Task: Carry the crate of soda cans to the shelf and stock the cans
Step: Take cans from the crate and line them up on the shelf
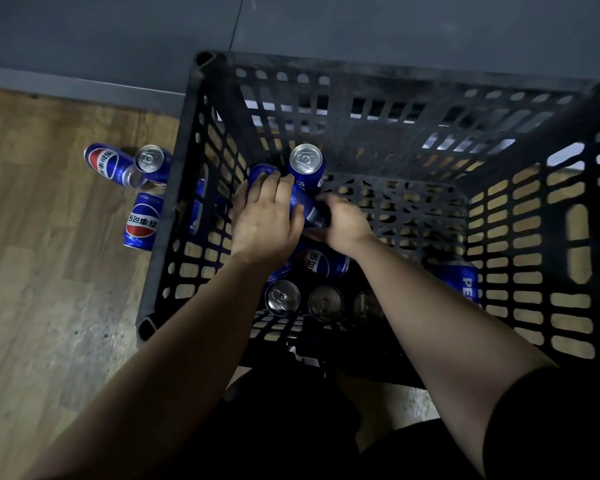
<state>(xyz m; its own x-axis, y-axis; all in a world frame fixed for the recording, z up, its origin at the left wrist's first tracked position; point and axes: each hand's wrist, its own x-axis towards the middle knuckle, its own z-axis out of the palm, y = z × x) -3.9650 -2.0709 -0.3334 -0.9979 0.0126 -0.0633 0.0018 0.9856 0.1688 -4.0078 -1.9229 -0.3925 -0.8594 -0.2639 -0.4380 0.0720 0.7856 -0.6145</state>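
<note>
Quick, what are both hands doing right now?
Left hand: fingers lie over a blue can; a grip cannot be told.
Right hand: fingers curl round a lying can inside the crate.
</note>
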